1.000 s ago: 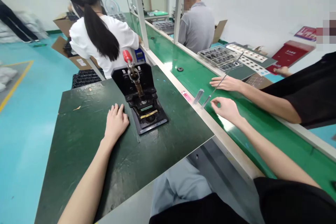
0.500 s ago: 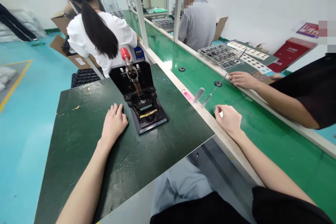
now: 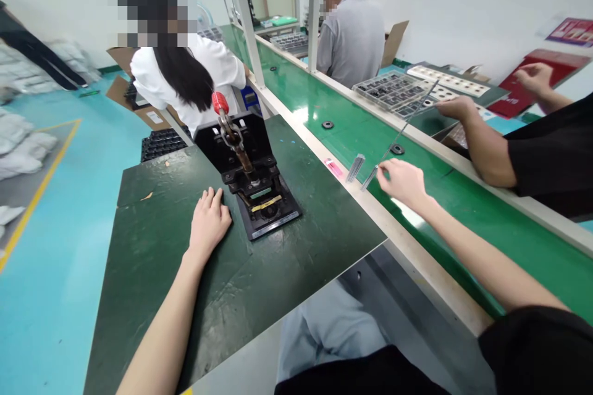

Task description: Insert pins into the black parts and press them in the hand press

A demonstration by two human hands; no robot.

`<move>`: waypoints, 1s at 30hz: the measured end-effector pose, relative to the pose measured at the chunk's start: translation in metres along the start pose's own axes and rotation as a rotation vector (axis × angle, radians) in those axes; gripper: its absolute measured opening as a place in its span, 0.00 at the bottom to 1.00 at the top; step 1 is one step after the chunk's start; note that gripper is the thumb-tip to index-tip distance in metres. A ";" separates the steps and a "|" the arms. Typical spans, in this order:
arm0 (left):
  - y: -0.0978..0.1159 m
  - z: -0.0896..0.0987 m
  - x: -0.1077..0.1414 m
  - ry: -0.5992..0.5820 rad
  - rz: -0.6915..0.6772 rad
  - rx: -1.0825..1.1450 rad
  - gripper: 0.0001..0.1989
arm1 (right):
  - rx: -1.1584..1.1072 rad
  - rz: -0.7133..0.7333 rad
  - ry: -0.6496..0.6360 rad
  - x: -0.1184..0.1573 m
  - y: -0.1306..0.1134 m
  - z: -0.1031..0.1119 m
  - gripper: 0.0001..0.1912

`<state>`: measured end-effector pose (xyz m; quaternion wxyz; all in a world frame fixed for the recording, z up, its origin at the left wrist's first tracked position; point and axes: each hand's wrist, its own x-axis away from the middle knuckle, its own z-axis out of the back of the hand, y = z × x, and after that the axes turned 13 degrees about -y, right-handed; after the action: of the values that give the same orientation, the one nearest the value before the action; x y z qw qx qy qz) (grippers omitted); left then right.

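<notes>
Head | left hand (image 3: 209, 222) flat on green tabletop (image 3: 259, 284) | right hand (image 3: 403, 182) curled, can't tell grip | turquoise floor (image 3: 69, 247)

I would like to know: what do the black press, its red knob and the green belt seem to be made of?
The press: probably metal with a dark finish; its brownish rod looks bare, perhaps rusted. The red knob: likely plastic or rubber, as its bright colour and slight shine suggest. The belt: smooth, glossy, with bright reflections; perhaps plastic.
</notes>
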<state>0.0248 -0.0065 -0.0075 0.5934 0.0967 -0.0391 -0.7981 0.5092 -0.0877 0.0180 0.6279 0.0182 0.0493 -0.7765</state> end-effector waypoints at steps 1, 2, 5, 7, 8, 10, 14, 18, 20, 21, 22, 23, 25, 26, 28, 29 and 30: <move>-0.001 0.000 -0.001 0.003 -0.003 0.004 0.30 | -0.013 0.005 -0.014 -0.020 -0.002 0.002 0.19; -0.003 0.000 -0.001 0.006 -0.006 0.007 0.30 | -0.024 0.010 -0.027 -0.041 -0.005 0.003 0.19; -0.004 0.001 -0.002 0.004 -0.010 0.007 0.29 | -0.044 0.029 -0.062 -0.101 -0.023 0.003 0.20; -0.003 0.001 -0.001 0.000 -0.008 0.003 0.29 | -0.061 0.047 -0.078 -0.132 -0.039 -0.001 0.21; -0.003 0.001 0.000 -0.002 -0.007 -0.001 0.29 | -0.070 0.055 -0.085 -0.145 -0.046 -0.003 0.22; -0.002 0.000 0.002 -0.003 -0.008 -0.011 0.29 | -0.085 0.071 -0.092 -0.163 -0.058 -0.007 0.24; -0.002 -0.003 0.005 0.010 -0.003 -0.038 0.29 | -0.095 0.077 -0.122 -0.183 -0.069 -0.012 0.25; 0.001 -0.005 0.005 0.009 -0.007 -0.045 0.29 | -0.073 0.066 -0.145 -0.184 -0.067 -0.008 0.22; 0.003 -0.003 0.005 0.013 -0.002 -0.043 0.28 | -0.059 0.059 -0.134 -0.175 -0.064 -0.005 0.22; 0.005 -0.001 0.006 0.014 0.007 -0.040 0.28 | -0.054 0.047 -0.123 -0.168 -0.062 -0.003 0.23; 0.007 0.002 0.007 0.016 0.021 -0.032 0.27 | -0.046 0.031 -0.112 -0.158 -0.058 -0.002 0.23; 0.010 0.006 0.010 0.025 0.041 -0.020 0.26 | -0.045 0.005 -0.096 -0.146 -0.053 0.001 0.24; 0.018 0.014 0.016 0.098 0.074 0.013 0.22 | -0.102 -0.073 -0.049 -0.115 -0.038 0.006 0.24; 0.024 0.019 0.020 0.175 0.072 0.032 0.19 | -0.167 -0.119 -0.019 -0.096 -0.027 0.010 0.23; 0.040 0.027 0.029 0.373 -0.017 0.074 0.13 | -0.362 -0.205 0.065 -0.047 -0.005 0.021 0.25; 0.051 0.031 0.035 0.457 -0.107 0.105 0.10 | -0.468 -0.230 0.106 -0.018 0.004 0.027 0.27; 0.064 0.034 0.040 0.506 -0.211 0.154 0.09 | -0.561 -0.250 0.152 0.012 0.012 0.034 0.30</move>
<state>0.0667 -0.0652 0.0323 0.4889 0.3411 0.0601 -0.8007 0.5193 -0.1056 0.0497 0.5028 -0.1037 0.3102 -0.8001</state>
